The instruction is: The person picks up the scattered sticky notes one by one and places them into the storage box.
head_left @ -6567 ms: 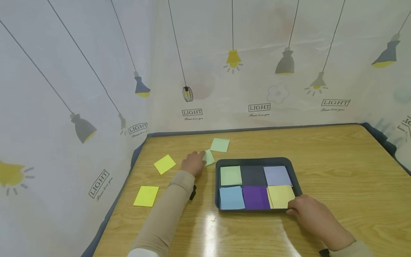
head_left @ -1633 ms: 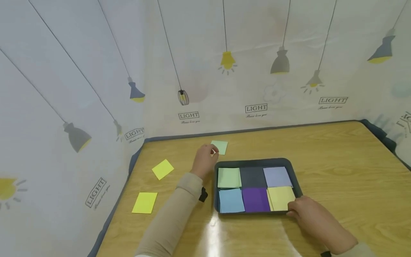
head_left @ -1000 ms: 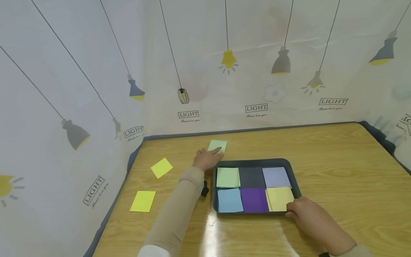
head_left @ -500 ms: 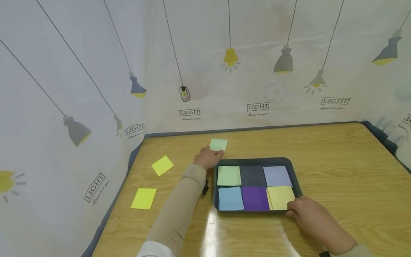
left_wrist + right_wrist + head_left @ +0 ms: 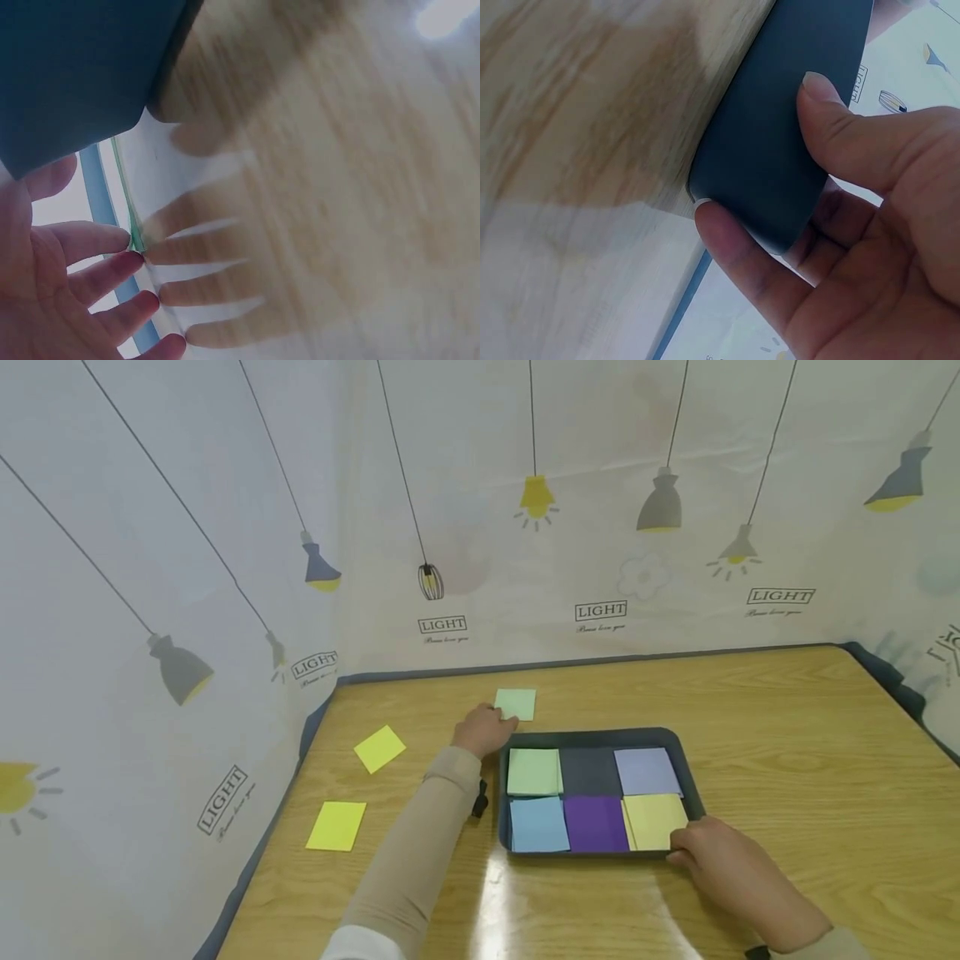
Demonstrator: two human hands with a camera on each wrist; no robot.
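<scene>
A light green sticky note (image 5: 516, 703) lies flat on the table behind the tray's left corner. My left hand (image 5: 482, 731) touches its near edge with the fingertips. In the left wrist view the fingers (image 5: 112, 281) are spread, and the green edge shows at their tips. My right hand (image 5: 731, 864) grips the front right corner of the dark tray (image 5: 585, 739), thumb on the wall and fingers around the corner, as the right wrist view shows. Inside the tray are notes in green (image 5: 534, 772), lavender (image 5: 648, 772), blue (image 5: 538, 825), purple (image 5: 596, 823) and pale yellow (image 5: 657, 822).
Two bright yellow notes, one farther back (image 5: 379, 748) and one nearer (image 5: 336, 826), lie left of my left arm. The wooden table (image 5: 810, 735) meets a printed cloth backdrop (image 5: 525, 560) at the back and left.
Since the oldest frame, one loose green note has left the table, and the tray's green pile shows an extra edge. Lately the remaining green note has turned slightly. My right hand stays put.
</scene>
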